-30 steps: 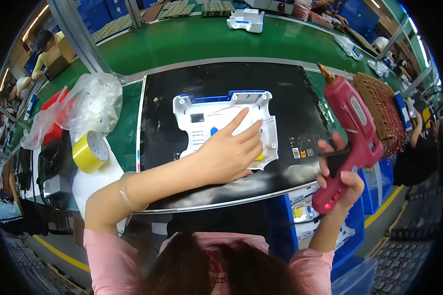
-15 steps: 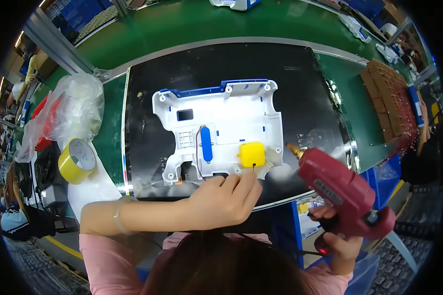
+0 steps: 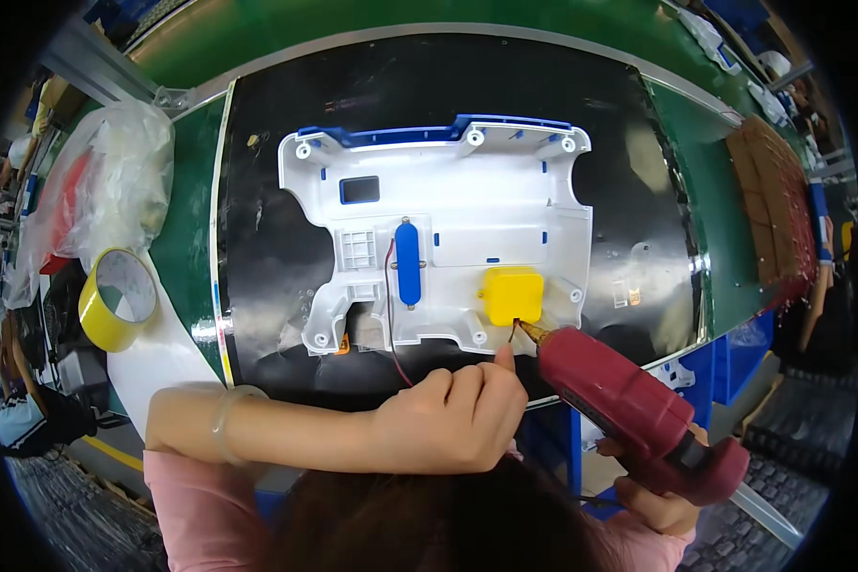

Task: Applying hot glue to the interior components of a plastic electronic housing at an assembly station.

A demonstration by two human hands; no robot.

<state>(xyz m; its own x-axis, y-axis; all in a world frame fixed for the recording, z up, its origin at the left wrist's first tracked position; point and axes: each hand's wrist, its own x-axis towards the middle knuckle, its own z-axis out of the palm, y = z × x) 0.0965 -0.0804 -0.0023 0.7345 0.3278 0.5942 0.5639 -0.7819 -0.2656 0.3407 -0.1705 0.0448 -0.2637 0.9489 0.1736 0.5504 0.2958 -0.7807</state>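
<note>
A white plastic shell [image 3: 467,205] with blue trim lies open side up before me. In its near right part sits a yellow square box [image 3: 514,296], a thin dark wire [image 3: 512,333] leaving a notch in its near edge. My left hand [image 3: 458,415] is closed just below, its fingertips on that wire. My right hand [image 3: 653,500] grips the handle of a dark red hot glue gun [image 3: 620,386]. The gun's brass nozzle meets the near edge of the yellow box. A blue oblong part [image 3: 407,265] sits left of the box, a red wire [image 3: 390,315] running beside it.
The shell rests on a black work mat [image 3: 629,229]. To the left lie a yellow tape roll [image 3: 95,315] and a clear plastic bag [image 3: 129,162]. A brown carton-like stack [image 3: 767,210] stands at the right, beyond the mat's edge. A clear glue stick [image 3: 767,515] sticks out behind the gun.
The glue gun has moved left, bringing its nozzle from beside the shell to the yellow box's near edge. My left hand stays near the wire. The view has shifted closer to the shell.
</note>
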